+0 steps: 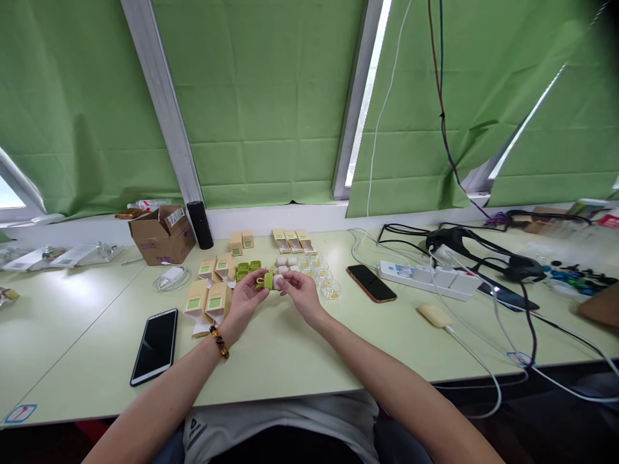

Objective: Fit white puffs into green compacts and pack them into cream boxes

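My left hand (243, 300) is closed on a small green case (269, 280) with a pale loop at its left end. My right hand (303, 295) pinches a small whitish block (277, 281) against the case's right side; whether the block is partly inside it I cannot tell. Just behind my hands sit several more green cases (248, 266) and a few pale pinkish blocks (287, 261). Clear little containers with yellow bits (323, 277) lie beyond my right hand. Small tan boxes with green squares (196, 301) stand beside my left hand.
More tan boxes (293, 241) stand at the back. A phone (155, 347) lies front left, another phone (371, 283) to the right. Further right are a white power strip (428, 278), a black headset (483, 251) and loose cables. A cardboard box (162, 237) and black cylinder (200, 225) stand back left.
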The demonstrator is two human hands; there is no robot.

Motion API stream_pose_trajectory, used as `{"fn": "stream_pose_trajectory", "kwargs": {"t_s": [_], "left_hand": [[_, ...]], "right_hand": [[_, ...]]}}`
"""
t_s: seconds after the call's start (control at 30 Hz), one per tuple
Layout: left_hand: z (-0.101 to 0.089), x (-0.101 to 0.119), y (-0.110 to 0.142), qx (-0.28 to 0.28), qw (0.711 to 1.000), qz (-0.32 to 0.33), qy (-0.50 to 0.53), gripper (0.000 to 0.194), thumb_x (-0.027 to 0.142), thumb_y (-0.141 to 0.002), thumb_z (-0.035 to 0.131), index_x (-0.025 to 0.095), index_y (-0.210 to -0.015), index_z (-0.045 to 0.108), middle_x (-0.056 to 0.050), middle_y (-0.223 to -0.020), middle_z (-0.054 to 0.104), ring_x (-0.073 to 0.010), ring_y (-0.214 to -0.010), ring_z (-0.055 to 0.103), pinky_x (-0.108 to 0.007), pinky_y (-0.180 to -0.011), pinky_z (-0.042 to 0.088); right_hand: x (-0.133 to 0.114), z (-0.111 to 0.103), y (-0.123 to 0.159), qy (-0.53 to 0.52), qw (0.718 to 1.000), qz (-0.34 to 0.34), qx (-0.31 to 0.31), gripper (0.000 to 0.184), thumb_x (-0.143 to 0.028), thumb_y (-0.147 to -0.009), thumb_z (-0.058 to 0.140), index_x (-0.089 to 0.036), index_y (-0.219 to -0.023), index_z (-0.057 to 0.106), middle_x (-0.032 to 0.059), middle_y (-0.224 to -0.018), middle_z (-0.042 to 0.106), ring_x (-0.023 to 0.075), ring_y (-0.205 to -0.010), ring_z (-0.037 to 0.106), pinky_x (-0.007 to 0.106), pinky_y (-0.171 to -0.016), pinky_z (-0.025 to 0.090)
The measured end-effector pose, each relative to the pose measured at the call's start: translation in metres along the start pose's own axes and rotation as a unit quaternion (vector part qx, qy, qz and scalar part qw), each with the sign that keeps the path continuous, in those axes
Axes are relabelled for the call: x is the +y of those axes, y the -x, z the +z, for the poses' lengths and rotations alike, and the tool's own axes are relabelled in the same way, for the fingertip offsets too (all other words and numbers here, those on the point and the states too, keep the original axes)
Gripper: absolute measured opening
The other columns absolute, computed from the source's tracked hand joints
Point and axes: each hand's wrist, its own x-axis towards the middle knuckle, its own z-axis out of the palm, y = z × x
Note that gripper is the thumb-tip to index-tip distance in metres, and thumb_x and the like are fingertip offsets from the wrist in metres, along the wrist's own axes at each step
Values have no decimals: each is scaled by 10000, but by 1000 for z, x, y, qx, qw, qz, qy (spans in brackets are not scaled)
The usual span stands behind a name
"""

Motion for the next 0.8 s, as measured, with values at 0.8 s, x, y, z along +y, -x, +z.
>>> {"fn": "stream_pose_trajectory", "kwargs": {"t_s": [0.8], "left_hand": [[12,5,13,42,985,105,-127,529,192,-808,838,249,-1310,682,-134,-1379,613,-340,-1379,497,-454,-1207,361]], "right_hand": [[-3,9,10,-36,997,42,-45,494,-651,-740,851,-190,-898,770,49,-740,775,240,-691,769,448,-781,677]]}}
